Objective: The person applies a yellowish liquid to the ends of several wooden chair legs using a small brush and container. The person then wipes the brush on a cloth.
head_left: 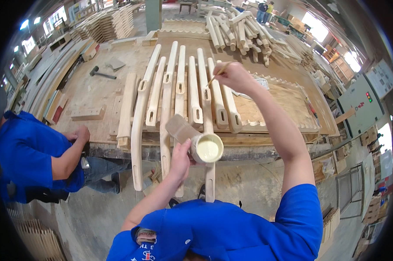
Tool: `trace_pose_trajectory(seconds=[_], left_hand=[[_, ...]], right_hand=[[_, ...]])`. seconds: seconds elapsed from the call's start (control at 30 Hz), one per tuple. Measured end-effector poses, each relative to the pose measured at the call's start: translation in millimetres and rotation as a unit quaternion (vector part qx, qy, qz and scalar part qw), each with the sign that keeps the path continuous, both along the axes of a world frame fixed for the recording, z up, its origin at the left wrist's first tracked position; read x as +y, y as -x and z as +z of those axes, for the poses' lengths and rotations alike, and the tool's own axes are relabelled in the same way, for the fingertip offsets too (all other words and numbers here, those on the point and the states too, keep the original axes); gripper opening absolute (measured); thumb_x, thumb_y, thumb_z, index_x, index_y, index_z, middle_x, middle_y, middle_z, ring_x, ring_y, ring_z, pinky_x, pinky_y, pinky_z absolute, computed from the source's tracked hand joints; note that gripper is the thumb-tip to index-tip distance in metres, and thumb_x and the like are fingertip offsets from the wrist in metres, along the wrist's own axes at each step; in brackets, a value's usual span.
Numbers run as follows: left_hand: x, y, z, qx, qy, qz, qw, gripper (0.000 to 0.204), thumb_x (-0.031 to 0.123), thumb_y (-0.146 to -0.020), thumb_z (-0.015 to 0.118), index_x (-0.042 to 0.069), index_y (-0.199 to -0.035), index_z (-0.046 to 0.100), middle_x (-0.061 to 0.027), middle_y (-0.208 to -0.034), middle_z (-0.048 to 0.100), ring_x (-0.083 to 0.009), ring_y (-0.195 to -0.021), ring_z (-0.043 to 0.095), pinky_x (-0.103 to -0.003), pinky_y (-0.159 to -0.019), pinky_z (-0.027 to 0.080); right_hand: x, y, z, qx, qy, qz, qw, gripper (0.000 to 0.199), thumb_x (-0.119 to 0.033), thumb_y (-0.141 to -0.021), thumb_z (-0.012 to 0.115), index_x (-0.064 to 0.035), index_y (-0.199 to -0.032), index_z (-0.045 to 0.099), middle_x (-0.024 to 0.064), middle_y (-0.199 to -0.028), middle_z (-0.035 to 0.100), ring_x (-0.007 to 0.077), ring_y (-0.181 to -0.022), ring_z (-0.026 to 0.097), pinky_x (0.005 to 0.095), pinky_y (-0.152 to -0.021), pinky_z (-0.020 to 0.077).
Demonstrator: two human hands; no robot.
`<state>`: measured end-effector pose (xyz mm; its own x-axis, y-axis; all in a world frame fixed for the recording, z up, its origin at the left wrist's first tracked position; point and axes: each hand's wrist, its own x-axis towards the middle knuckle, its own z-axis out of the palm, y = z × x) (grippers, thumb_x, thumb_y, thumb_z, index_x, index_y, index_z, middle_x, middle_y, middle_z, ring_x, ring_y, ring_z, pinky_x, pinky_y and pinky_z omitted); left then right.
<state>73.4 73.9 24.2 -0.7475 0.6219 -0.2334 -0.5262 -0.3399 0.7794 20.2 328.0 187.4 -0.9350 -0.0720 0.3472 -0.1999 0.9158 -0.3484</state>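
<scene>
My left hand (pixel 180 160) grips a cup (pixel 195 139) tilted toward me, with pale cream glue inside. My right hand (pixel 234 76) pinches a thin wooden stick (pixel 218 74) whose tip touches the slot of a long curved wooden part (pixel 204 87). Several such pale parts with slotted ends (pixel 166 95) lie side by side on the plywood workbench (pixel 96 93), their near ends hanging over its front edge.
A person in a blue shirt (pixel 26 152) leans a hand on the bench's left front edge. A hammer (pixel 101 73) lies at the back left. More wooden parts are piled at the back (pixel 240 30) and stacked far left (pixel 113 21). A control cabinet (pixel 364 104) stands right.
</scene>
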Motion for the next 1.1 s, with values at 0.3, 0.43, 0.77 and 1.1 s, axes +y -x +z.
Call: trace_pose_trajectory(seconds=[0.3, 0.43, 0.77, 1.1], left_hand=[[-3.5, 32.5, 31.4, 0.06, -0.061, 0.097, 0.992, 0.027, 0.026, -0.099, 0.037, 0.004, -0.114, 0.035, -0.0167, -0.117, 0.051, -0.0286, -0.098, 0.061, -0.046, -0.072, 0.058], [3.0, 28.3, 39.7, 0.078, -0.044, 0.091, 0.992, 0.028, 0.026, -0.099, 0.038, 0.002, -0.113, 0.036, -0.0163, -0.115, 0.053, -0.0275, -0.098, 0.061, -0.044, -0.071, 0.058], [6.3, 35.0, 42.1, 0.057, -0.06, 0.09, 0.993, 0.027, 0.024, -0.099, 0.036, 0.002, -0.114, 0.037, -0.0159, -0.117, 0.052, -0.0264, -0.098, 0.06, -0.042, -0.072, 0.058], [33.4, 32.9, 43.1, 0.053, -0.075, 0.069, 0.993, 0.025, 0.025, -0.099, 0.037, 0.001, -0.108, 0.035, -0.0156, -0.119, 0.048, -0.0281, -0.103, 0.058, -0.045, -0.074, 0.058]], right_hand=[[-52.8, -95.4, -12.2, 0.055, 0.377, -0.014, 0.924, 0.02, -0.018, -0.09, 0.059, -0.0028, -0.077, 0.054, 0.0045, -0.065, 0.059, 0.0083, -0.053, 0.056, 0.0204, -0.048, 0.0452], [-44.2, -94.1, -51.8, -0.014, 0.558, -0.077, 0.826, 0.02, -0.019, -0.091, 0.058, -0.0061, -0.077, 0.05, 0.0058, -0.065, 0.06, 0.0111, -0.051, 0.057, 0.0226, -0.048, 0.0473], [-33.2, -115.9, -76.5, 0.057, 0.748, -0.035, 0.66, 0.009, -0.013, -0.09, 0.058, -0.0049, -0.091, 0.054, 0.0087, -0.081, 0.062, 0.014, -0.07, 0.061, 0.0301, -0.062, 0.0529], [-18.0, -108.8, -116.9, 0.019, 0.82, -0.081, 0.566, 0.02, -0.026, -0.089, 0.062, -0.0115, -0.08, 0.052, 0.0029, -0.07, 0.059, 0.0102, -0.053, 0.051, 0.0254, -0.052, 0.0473]])
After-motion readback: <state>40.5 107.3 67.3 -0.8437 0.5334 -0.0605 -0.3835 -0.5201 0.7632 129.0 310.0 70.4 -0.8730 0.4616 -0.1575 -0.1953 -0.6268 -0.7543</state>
